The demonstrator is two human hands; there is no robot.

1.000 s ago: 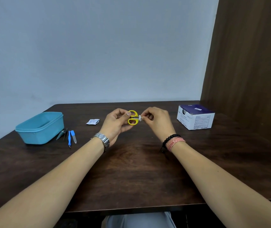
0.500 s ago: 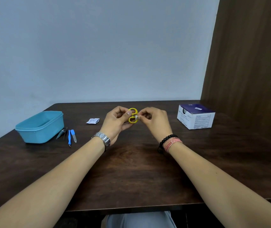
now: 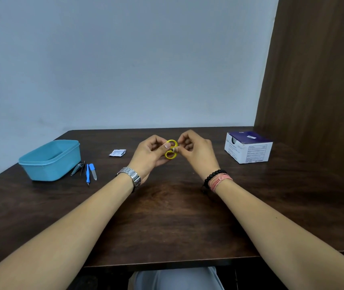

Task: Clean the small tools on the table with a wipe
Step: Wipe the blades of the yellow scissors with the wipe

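Note:
My left hand (image 3: 150,155) grips small scissors with yellow handles (image 3: 171,152) above the middle of the dark wooden table (image 3: 167,216). My right hand (image 3: 196,152) pinches a small white wipe (image 3: 175,150) against the scissors between the handle rings. The blades are hidden behind my fingers. Beside the blue tub lie a nail clipper (image 3: 76,168), a thin metal pick (image 3: 84,168), a blue-handled tool (image 3: 87,174) and a blue-capped nail file (image 3: 93,171).
A light blue plastic tub (image 3: 51,161) stands at the table's left. A torn white wipe sachet (image 3: 117,152) lies left of my hands. A white and navy box (image 3: 248,149) sits at the right, near a brown wooden panel (image 3: 317,80).
My right hand slid the wipe from the blade side in toward the yellow handle rings. The scissors turned so the rings stack one above the other. Both hands rose slightly.

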